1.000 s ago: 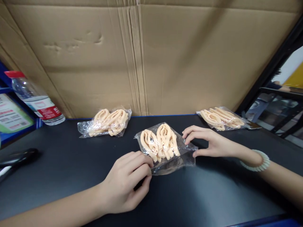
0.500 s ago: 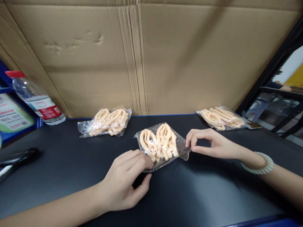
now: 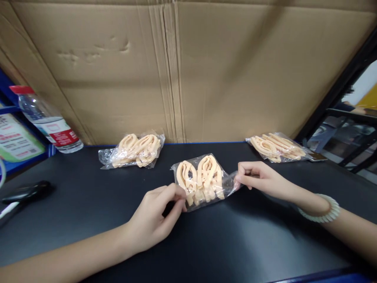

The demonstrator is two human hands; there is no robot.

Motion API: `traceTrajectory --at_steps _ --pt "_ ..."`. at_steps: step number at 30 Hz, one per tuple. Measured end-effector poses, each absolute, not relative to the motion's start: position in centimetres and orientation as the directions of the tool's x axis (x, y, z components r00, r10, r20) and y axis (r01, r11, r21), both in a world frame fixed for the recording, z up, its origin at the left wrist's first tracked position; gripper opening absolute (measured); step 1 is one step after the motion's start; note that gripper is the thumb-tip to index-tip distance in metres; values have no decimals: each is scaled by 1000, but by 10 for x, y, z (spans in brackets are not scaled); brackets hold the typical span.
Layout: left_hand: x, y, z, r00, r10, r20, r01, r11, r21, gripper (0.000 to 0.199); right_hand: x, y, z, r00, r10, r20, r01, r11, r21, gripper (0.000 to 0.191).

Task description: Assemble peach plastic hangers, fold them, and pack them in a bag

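A clear plastic bag (image 3: 200, 182) holding looped, cream-coloured strips lies in the middle of the black table. Its lower left corner is pinched by my left hand (image 3: 160, 216), thumb and forefinger closed together. My right hand (image 3: 259, 177) has the loose right flap of the same bag between thumb and fingers, pulled out to the side. Inside, the strips form two bundles of loops side by side. What the strips are made of, I cannot tell.
Two similar bags lie at the back, the left bag (image 3: 135, 150) and the right bag (image 3: 278, 147), before a cardboard wall (image 3: 118, 70). A water bottle (image 3: 48, 120) leans at the far left, above a black object (image 3: 26, 192). A phone-like object (image 3: 318, 157) lies right.
My left thumb has closed against the fingers at the bag's corner. The flap in my right hand is drawn out straighter, slightly up and right.
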State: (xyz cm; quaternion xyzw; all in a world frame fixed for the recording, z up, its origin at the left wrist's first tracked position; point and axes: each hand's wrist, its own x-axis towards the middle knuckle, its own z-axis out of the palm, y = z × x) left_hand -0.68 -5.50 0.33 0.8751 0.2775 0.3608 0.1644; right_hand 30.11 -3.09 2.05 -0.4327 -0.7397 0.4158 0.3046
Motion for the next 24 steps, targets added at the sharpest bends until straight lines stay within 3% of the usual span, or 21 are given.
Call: traceTrajectory --at_steps 3,5,13,17,24 --pt "-6 -53 5 530 702 476 368 -696 617 12 296 -29 14 -374 927 32 351 174 -920 36" --pt "-7 -52 5 520 724 454 388 -673 629 12 294 -29 11 -365 931 23 331 153 -931 36" --pt "-9 -51 -1 540 727 424 502 -683 531 9 294 -25 4 -357 929 99 205 182 -962 37" --pt "-9 -51 0 560 744 366 587 -667 459 17 295 -21 2 -411 904 122 214 226 -950 29" --pt "-8 -51 0 573 724 384 606 -690 395 21 299 -18 5 -353 932 83 308 200 -930 27"
